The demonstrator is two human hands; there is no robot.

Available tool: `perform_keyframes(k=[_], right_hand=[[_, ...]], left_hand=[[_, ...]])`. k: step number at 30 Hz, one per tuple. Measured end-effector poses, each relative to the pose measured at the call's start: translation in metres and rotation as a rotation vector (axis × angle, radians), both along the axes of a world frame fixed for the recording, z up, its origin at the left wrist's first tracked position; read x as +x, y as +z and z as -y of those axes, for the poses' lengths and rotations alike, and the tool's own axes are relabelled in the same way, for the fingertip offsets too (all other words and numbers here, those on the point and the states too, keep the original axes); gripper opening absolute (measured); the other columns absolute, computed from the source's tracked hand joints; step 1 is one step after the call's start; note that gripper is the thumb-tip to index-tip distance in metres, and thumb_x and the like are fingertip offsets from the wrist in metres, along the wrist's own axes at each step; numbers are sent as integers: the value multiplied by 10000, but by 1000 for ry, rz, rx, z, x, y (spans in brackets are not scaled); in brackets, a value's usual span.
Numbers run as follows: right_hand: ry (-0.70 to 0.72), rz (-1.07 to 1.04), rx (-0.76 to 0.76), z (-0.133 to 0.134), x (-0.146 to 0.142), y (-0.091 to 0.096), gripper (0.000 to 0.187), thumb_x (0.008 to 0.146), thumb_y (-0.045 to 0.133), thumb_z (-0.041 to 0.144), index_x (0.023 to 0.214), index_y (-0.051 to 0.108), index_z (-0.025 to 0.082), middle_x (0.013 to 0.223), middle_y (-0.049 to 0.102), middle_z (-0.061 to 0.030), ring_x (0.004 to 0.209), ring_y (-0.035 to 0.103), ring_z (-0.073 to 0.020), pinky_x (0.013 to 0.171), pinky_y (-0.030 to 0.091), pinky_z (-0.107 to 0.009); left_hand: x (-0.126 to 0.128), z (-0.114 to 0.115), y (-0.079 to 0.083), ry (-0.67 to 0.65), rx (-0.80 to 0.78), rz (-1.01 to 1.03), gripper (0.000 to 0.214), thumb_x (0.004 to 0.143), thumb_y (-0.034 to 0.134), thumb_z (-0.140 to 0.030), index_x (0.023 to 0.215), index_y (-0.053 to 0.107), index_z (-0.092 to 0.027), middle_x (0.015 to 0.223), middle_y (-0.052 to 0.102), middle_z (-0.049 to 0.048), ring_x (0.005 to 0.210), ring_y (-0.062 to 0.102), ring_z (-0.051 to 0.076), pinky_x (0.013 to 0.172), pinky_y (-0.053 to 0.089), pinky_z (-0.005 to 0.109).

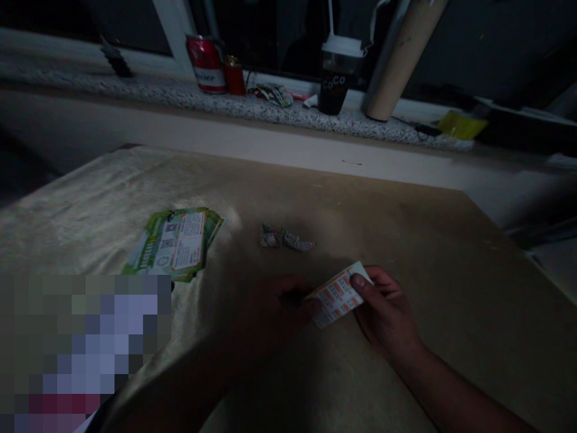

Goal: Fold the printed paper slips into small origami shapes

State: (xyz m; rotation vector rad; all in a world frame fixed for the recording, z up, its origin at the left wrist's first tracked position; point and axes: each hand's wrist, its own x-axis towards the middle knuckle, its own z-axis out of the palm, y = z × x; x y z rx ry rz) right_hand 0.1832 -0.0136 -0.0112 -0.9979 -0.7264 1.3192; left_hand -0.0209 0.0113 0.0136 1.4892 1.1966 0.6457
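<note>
A small white printed card (338,300) with orange blocks of text is held tilted above the table. The thumb of my right hand (387,307) presses on its upper right corner, with the fingers curled behind. At the lower left edge, my left hand (283,307) pinches the card; deep shadow hides most of its fingers. Whether it is one card or a thin stack, I cannot tell. Beyond my hands lie crumpled green-and-white wrappers (288,237). To the left, a fanned pile of green printed leaflets (180,240) rests on the table.
The table (383,222) has a brownish cover. Along the speckled windowsill (270,114) stand a red can (206,65), a smaller red-orange can (234,76), a lidded CoCo cup (336,75) and a leaning cardboard tube (401,66). A yellow item (462,124) lies rightward. Pixelation covers the lower left.
</note>
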Motion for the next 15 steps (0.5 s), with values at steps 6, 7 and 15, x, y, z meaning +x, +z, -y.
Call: perform_keyframes(k=[6, 7, 15], right_hand=[[-11, -4, -1, -4, -1, 4, 196, 776, 887, 406, 791, 776, 245, 674, 770, -4, 574, 678, -181, 616, 561, -334], [-5, -4, 1, -4, -1, 4, 195, 778, 885, 404, 793, 774, 244, 681, 776, -6, 579, 688, -187, 621, 567, -341], [0, -16, -11, -1, -2, 4, 177, 775, 891, 372, 771, 779, 235, 687, 790, -9, 606, 733, -201, 653, 606, -352]], left_hand=[[1, -1, -2, 113, -76, 65, 202, 829, 739, -402, 898, 810, -225, 775, 789, 14, 691, 710, 203, 584, 502, 257], [1, -2, -1, 148, -79, 80, 199, 810, 750, -391, 893, 808, -220, 781, 791, 20, 703, 715, 208, 601, 519, 267], [2, -4, 12, 385, -56, 187, 125, 743, 795, -311, 805, 787, -202, 768, 801, 23, 754, 760, 230, 671, 612, 313]])
